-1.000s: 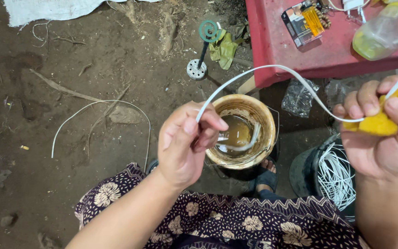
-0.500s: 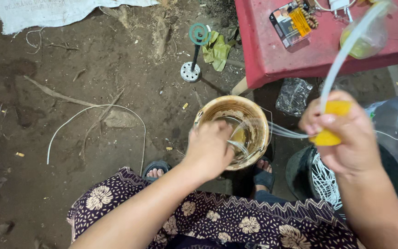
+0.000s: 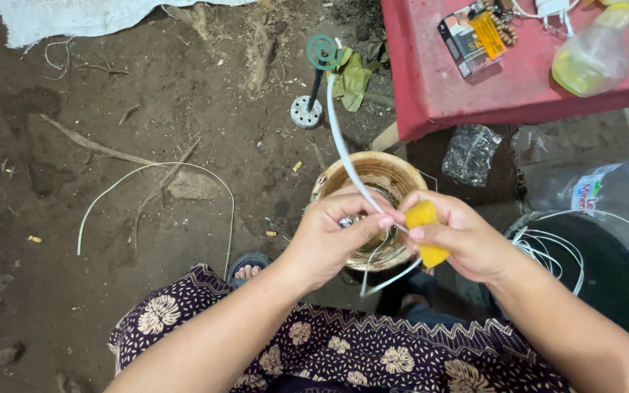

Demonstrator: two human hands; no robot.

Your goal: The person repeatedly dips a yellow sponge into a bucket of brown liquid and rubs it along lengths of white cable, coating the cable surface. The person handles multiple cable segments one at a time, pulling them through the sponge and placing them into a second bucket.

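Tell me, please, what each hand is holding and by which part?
The right hand grips a yellow sponge around its middle; the left hand pinches the white strip beside the sponge.

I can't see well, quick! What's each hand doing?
Left hand: closed, pinching the white strip.
Right hand: closed, holding the yellow sponge around the strip.

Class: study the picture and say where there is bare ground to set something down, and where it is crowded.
Free: the dirt floor left of the left hand, bordered by the curved white strip and the patterned cloth. Crowded: the red table with its packets and bottle, the brown bowl beneath both hands, and the black tub by the right hand.
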